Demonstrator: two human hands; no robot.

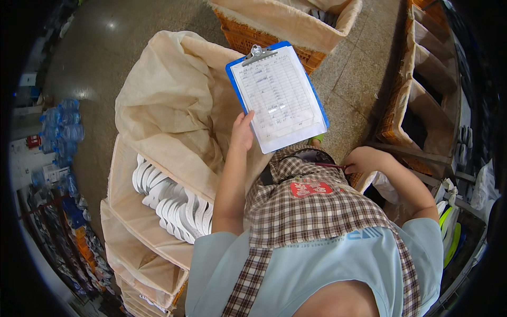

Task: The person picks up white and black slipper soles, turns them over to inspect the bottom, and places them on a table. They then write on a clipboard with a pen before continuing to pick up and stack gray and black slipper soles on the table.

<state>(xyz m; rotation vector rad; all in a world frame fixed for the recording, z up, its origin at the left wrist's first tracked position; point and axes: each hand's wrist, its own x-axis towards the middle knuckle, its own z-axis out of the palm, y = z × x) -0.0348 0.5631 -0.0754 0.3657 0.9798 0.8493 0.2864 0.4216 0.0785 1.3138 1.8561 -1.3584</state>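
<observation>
My left hand (242, 131) grips the left edge of a blue clipboard (236, 89), which is tilted in front of me. A metal clip at its top holds several sheets of paper (280, 100), the uppermost a printed table with handwriting. By the right side of my checked apron (322, 211), my right hand (364, 160) is closed around a thin dark-red pen (331, 165). Its tip points left across the dark opening of the apron's pocket. Part of the fingers of my right hand is turned away from view.
At my left, a cloth-lined basket (119, 179) holds stacked white shoe soles (174, 198); loose beige cloth (163, 100) is bunched over it. Another lined orange basket (248, 37) stands ahead. More lined crates (393, 113) line the right. Large blue water bottles (66, 127) stand far left.
</observation>
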